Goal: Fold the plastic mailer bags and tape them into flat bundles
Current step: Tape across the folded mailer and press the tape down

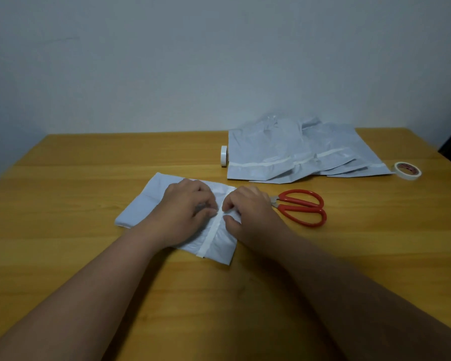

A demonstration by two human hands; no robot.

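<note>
A folded white mailer bag (143, 201) lies flat on the wooden table (76, 178) in front of me, its white adhesive strip (208, 241) running toward me. My left hand (185, 207) lies on the middle of the bag with its fingers curled down beside the strip. My right hand (248, 209) rests on the bag's right edge, thumb and forefinger pinching at the strip. A stack of unfolded grey-white mailer bags (292, 152) lies at the back right.
Red-handled scissors (302, 207) lie just right of my right hand. A white tape roll (224, 156) stands on edge left of the stack. Another tape roll (406, 171) lies flat near the table's right edge. A pale wall rises behind the table.
</note>
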